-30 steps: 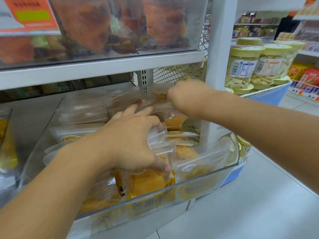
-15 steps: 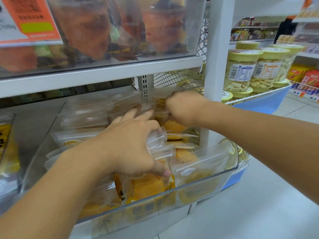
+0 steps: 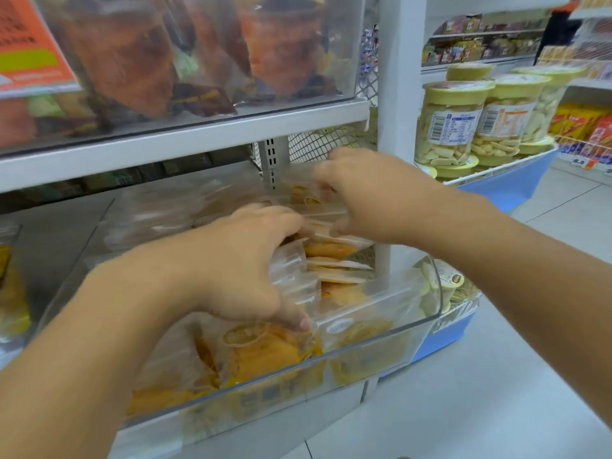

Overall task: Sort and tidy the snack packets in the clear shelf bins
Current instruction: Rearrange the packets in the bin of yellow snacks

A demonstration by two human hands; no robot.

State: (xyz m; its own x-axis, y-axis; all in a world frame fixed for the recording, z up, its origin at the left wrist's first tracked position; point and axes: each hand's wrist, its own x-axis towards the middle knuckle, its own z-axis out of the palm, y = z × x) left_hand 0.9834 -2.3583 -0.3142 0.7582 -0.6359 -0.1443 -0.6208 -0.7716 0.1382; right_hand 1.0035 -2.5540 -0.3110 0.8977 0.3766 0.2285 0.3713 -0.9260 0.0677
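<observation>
A clear plastic shelf bin (image 3: 427, 323) holds several clear packets of yellow-orange snacks (image 3: 265, 349). My left hand (image 3: 245, 266) is inside the bin, its fingers and thumb curled round a stack of upright packets (image 3: 291, 270). My right hand (image 3: 367, 190) reaches to the back of the bin and pinches the top of a packet (image 3: 308, 198) there; its fingertips are blurred. More packets lie flat between the two hands (image 3: 334, 260).
A white shelf (image 3: 185, 140) sits just above the bin, carrying another clear bin of red-brown snack bags (image 3: 271, 51). A white upright post (image 3: 400, 77) stands to the right. Yellow-lidded jars (image 3: 453, 124) stand on a blue rack beyond it. Grey tiled floor lies lower right.
My right hand has shifted slightly right and toward me at the back of the bin, still on the packet. My left hand keeps its hold on the stack.
</observation>
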